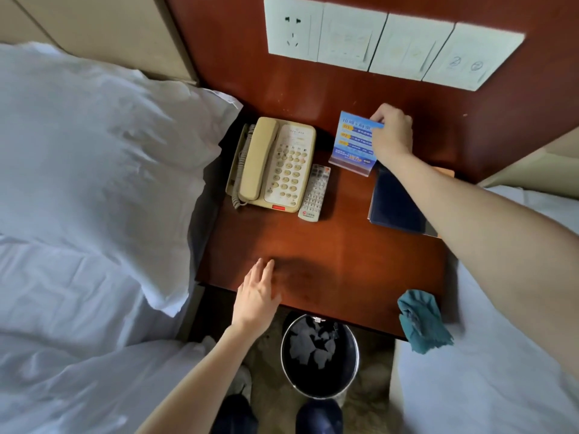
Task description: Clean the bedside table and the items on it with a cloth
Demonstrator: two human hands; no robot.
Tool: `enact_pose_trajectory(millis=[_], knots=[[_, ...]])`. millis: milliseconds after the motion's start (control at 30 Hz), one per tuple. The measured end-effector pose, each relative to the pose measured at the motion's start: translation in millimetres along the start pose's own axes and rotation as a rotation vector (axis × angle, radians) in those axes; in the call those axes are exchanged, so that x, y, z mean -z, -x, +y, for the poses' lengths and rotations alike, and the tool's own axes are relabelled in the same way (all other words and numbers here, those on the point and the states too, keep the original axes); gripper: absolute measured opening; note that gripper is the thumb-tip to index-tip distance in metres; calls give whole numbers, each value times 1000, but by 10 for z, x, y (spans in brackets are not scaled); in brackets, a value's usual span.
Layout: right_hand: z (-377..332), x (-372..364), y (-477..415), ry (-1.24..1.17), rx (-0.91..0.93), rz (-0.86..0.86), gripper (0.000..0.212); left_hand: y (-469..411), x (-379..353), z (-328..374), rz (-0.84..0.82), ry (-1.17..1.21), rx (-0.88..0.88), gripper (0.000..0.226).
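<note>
Blue card (354, 139) in pinch of right hand (391, 134); left hand (257, 296) flat, straight-fingered, at table (344, 245) edge.

- The bedside table (329, 245) is stained reddish-brown.
- The telephone (272, 164) is coloured cream — with a red strip.
- The cloth (421, 321) is dyed teal.
- The card (354, 139) is printed blue.

Blue folder (395, 200) partly under forearm (470, 220), card (352, 140) print blurred
</note>
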State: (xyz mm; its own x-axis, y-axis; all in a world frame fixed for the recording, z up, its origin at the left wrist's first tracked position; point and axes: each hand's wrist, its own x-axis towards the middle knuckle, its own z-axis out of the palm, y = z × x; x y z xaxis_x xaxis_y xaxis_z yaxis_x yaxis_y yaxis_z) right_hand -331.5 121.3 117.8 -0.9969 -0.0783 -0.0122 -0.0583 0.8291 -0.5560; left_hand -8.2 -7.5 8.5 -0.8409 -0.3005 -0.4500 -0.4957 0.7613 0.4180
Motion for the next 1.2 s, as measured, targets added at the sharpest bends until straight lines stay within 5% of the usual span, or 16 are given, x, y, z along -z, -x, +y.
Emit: enact_pose_trajectory(millis=[700, 1200], knots=[[226, -290, -255, -105, 94, -52, 8, -35, -9, -141, -56, -118, 18, 64], [248, -73, -140, -79, 85, -93, 19, -149, 212, -19, -70, -76, 9, 55]])
